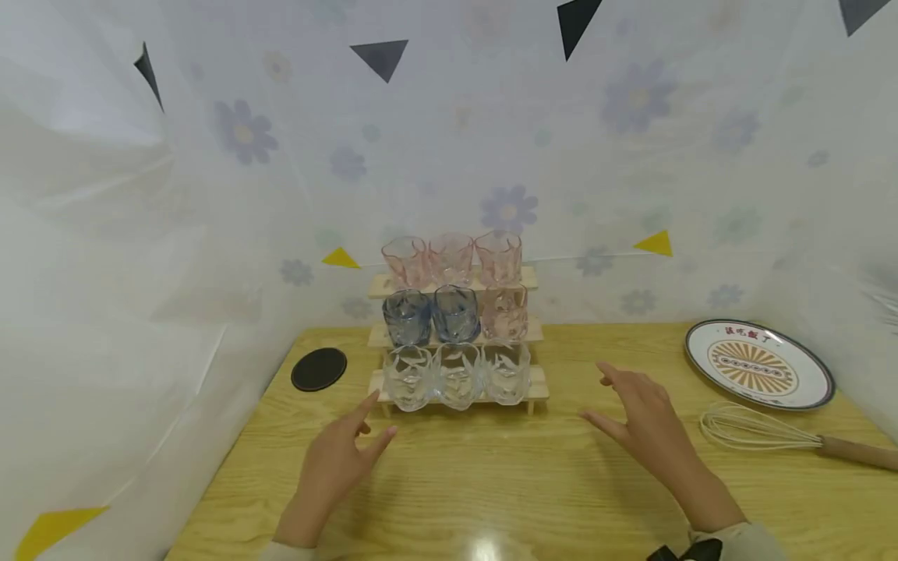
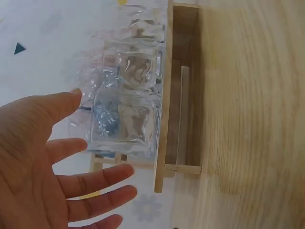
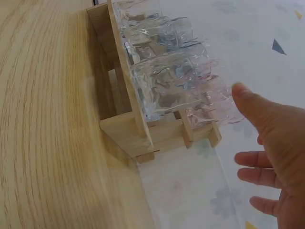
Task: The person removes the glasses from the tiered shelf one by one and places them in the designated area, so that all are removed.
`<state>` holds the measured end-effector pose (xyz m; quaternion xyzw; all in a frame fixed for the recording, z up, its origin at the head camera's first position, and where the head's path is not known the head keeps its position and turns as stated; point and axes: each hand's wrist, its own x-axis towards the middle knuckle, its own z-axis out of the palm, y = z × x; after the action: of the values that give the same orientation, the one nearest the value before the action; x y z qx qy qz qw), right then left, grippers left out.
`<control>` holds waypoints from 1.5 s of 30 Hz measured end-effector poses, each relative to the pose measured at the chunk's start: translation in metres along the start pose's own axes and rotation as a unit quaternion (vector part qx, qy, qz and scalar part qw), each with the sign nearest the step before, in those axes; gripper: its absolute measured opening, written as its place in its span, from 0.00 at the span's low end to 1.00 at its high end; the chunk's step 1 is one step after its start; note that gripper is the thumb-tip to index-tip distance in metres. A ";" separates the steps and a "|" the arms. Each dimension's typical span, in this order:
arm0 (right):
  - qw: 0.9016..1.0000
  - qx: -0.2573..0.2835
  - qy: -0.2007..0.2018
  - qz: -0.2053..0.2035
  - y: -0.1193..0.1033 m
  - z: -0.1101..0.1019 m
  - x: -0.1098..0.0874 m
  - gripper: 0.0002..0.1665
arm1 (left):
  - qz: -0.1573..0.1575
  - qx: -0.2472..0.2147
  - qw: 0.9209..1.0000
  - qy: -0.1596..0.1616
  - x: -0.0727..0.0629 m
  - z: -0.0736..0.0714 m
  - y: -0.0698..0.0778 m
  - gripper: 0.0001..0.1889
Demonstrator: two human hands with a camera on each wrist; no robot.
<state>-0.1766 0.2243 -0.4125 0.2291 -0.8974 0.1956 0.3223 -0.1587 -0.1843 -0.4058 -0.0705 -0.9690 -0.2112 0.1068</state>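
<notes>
Nine see-through glasses (image 1: 458, 378) on a stepped wooden rack (image 1: 539, 383), with two free hands near it.
A pale flowered sheet (image 1: 435, 156) hangs behind the wooden table (image 1: 505, 467); the rack stands toward the table's back edge. Its top tier bears three pink glasses (image 1: 451, 263), the middle two blue glasses (image 1: 457, 315) and one pink glass (image 1: 507, 313), the lowest three clear ones, whose rims partly cover the row behind. To the right lie a white plate (image 1: 807, 372), its red characters too small to read surely, and a whisk (image 1: 828, 445) just in front. The left hand (image 1: 335, 458), fingers spread, is near the rack's lower left corner; the right hand (image 1: 652, 421), fingers extended, is apart from its right end. A black disc (image 1: 319, 369) lies left of the rack.
</notes>
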 end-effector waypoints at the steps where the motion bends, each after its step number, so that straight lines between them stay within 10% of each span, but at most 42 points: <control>1: 1.000 0.015 -0.003 0.004 0.001 0.003 0.001 0.43 | -0.008 -0.030 0.999 -0.013 0.002 0.000 -0.004 0.33; 5: 0.998 0.064 -0.005 0.006 0.007 0.020 0.005 0.44 | -0.035 -0.165 0.982 -0.083 0.011 0.000 -0.024 0.31; 9: 0.995 0.099 0.002 0.005 0.009 0.034 0.008 0.43 | -0.055 -0.295 0.943 -0.144 0.023 0.006 -0.048 0.31; 17: 0.987 0.159 0.010 0.014 0.009 0.056 0.021 0.43 | -0.115 -0.394 0.893 -0.184 0.046 0.020 -0.067 0.29; 26: 0.974 0.222 0.015 0.048 0.004 0.076 0.033 0.43 | -0.182 -0.458 0.854 -0.166 0.064 0.039 -0.077 0.26; 34: 0.963 0.256 0.005 0.081 -0.003 0.080 0.039 0.43 | -0.215 -0.479 0.838 -0.151 0.068 0.049 -0.077 0.26; 45: 0.945 0.311 -0.011 0.105 -0.019 0.083 0.053 0.44 | -0.174 -0.540 0.805 -0.176 0.070 0.052 -0.082 0.30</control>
<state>-0.2430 0.1520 -0.4328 0.2246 -0.8145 0.4949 0.2032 -0.2505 -0.2294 -0.4672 0.0175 -0.6968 -0.6991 -0.1595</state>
